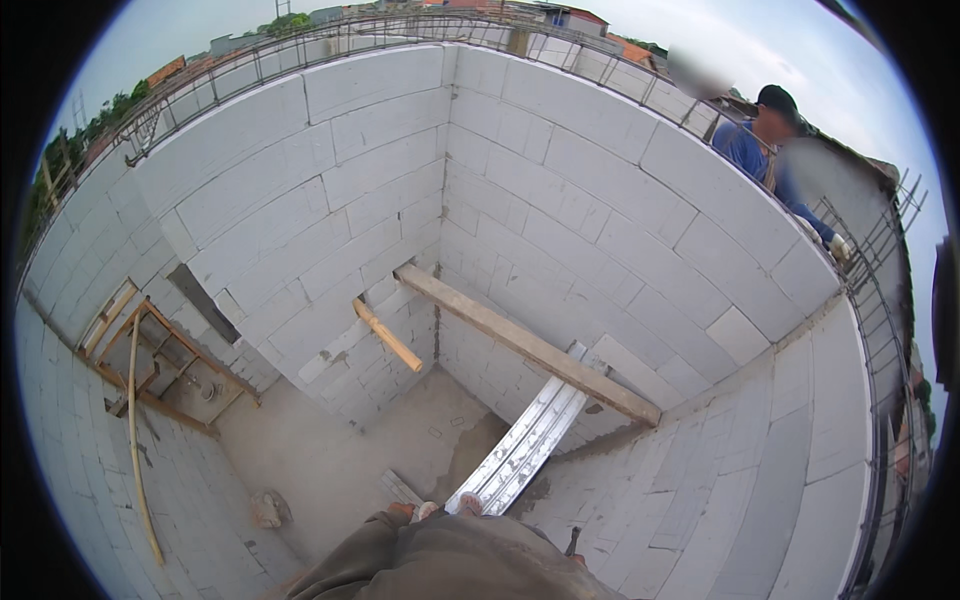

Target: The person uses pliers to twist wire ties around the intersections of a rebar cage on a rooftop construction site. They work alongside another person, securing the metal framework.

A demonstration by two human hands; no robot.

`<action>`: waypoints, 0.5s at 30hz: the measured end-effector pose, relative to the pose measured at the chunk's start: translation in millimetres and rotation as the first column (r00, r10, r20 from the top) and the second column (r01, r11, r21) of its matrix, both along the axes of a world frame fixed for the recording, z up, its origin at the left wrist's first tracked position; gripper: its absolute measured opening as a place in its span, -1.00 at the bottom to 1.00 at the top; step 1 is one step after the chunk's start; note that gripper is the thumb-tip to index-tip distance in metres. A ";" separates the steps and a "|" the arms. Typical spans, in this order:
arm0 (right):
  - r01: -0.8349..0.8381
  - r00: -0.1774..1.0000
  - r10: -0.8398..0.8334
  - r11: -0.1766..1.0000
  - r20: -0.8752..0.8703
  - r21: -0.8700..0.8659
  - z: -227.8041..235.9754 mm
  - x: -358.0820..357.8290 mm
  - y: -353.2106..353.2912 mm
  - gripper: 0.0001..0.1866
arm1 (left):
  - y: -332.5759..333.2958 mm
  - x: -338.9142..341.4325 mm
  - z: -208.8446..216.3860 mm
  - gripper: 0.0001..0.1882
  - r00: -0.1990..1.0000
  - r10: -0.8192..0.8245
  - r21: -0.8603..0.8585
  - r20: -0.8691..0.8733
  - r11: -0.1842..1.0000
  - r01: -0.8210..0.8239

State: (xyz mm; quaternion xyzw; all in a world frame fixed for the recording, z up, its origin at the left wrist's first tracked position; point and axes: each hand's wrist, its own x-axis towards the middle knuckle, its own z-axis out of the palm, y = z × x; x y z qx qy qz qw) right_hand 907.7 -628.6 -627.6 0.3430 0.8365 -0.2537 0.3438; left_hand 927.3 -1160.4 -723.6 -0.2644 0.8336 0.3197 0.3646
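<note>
My left hand shows just past the dark sleeve at the lower middle, close to my feet; its fingers are too small and partly covered to make out. On the right side of my body, my right hand is mostly hidden by my clothing. It appears closed round a dark, narrow hand tool, whose upper end sticks up; the kind is unclear. Beneath my feet lies a ribbed silver metal plank. Its far end rests at a wooden beam that spans the corner.
Pale block walls enclose me, topped by steel rebar cages. A short wooden post juts from the wall. A wooden frame and a long pole stand left. Beyond the right wall, a person in blue works with gloved hands.
</note>
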 end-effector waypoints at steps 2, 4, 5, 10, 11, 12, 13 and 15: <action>-0.351 0.936 0.352 0.935 -0.008 0.038 0.5 -3.2 3.2 -0.76 | 16.4 0.8 13.7 -0.54 1.000 -0.020 0.038 -0.022 0.999 0.021; -0.523 0.852 0.524 0.852 -0.010 0.039 -1.4 -19.7 -3.1 -0.76 | 22.6 1.0 19.2 -0.52 0.991 -0.093 0.032 -0.093 0.995 0.096; -0.574 0.819 0.574 0.818 0.007 0.023 -2.5 -20.0 -6.0 -0.76 | 22.5 8.8 21.1 -0.51 0.981 -0.153 0.013 -0.117 0.988 0.155; -0.700 0.707 0.698 0.714 0.114 -0.028 -8.6 -30.4 -2.9 -0.76 | 16.6 63.2 19.5 -0.42 0.999 0.017 0.037 -0.035 0.999 -0.016; -0.673 0.731 0.673 0.738 0.111 -0.043 -6.7 -29.7 -0.9 -0.76 | 14.8 75.1 19.6 -0.40 0.984 -0.150 -0.011 -0.092 0.989 0.150; -0.605 0.787 0.610 0.793 0.095 -0.077 -4.9 -30.2 1.4 -0.76 | 14.1 87.5 19.3 -0.43 0.997 0.077 0.042 -0.030 0.996 -0.076; -0.526 0.844 0.536 0.838 0.034 -0.143 12.2 -37.6 -11.0 -0.74 | 15.0 104.8 18.5 -0.46 0.954 0.295 0.083 0.059 0.951 -0.299; -0.143 0.989 0.151 0.923 -0.005 -0.358 45.7 -48.8 -33.1 -0.72 | 10.9 153.2 -15.4 -0.50 0.938 0.343 0.062 0.042 0.936 -0.345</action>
